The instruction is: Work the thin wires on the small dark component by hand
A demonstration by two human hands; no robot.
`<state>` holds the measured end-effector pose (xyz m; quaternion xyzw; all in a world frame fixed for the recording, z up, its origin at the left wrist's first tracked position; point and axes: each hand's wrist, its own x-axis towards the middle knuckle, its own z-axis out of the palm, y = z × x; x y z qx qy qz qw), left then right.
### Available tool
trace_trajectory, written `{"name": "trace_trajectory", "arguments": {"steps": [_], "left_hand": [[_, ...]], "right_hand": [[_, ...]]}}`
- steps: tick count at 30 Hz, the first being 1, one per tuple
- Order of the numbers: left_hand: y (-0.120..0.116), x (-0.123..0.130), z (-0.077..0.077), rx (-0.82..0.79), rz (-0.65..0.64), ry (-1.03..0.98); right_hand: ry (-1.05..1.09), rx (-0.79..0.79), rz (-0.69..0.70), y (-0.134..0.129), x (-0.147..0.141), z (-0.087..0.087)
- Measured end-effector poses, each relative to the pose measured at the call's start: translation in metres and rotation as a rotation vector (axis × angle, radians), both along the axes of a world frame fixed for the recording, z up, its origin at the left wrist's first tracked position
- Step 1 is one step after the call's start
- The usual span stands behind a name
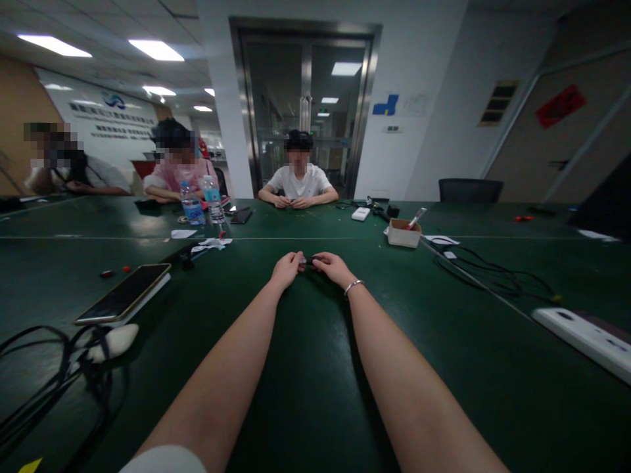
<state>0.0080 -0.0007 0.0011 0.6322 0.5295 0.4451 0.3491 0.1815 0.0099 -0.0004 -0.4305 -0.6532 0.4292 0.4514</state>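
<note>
left hand [288,270] and right hand [335,268] clamped on small dark object [309,261] mid-bench; best keep both grips light, ends aligned.

No text, number or brand is legible in the head view. Dark lettering in several rows, beneath a blue swirl logo [113,100], is printed on the white wall panel [64,98] at left, but its characters are too blurred to read. Print on the blue labels of the two plastic bottles [213,197], and the markings on the red sheet [560,106] fixed to the door [535,144] at right, are likewise too small or blurred to identify.
</note>
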Motion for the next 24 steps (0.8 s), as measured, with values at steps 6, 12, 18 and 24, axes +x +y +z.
{"name": "trace_trajectory", "arguments": {"steps": [6,12,18,24], "left_hand": [[0.0017,-0.0006,-0.002,0.061,-0.012,0.028],[0.0031,0.0006,-0.0046,0.049,-0.019,-0.012],[0.0028,0.0006,-0.0025,0.03,-0.007,0.002],[0.0038,0.001,-0.0026,0.042,-0.007,0.013]], "right_hand": [[0.0,-0.005,0.0,-0.0004,0.0,0.0004],[0.017,-0.021,0.017,-0.0046,-0.001,0.0047],[0.011,-0.018,0.017,-0.0058,0.0001,0.0055],[0.012,-0.025,0.017,-0.0092,0.0006,0.0087]]}}
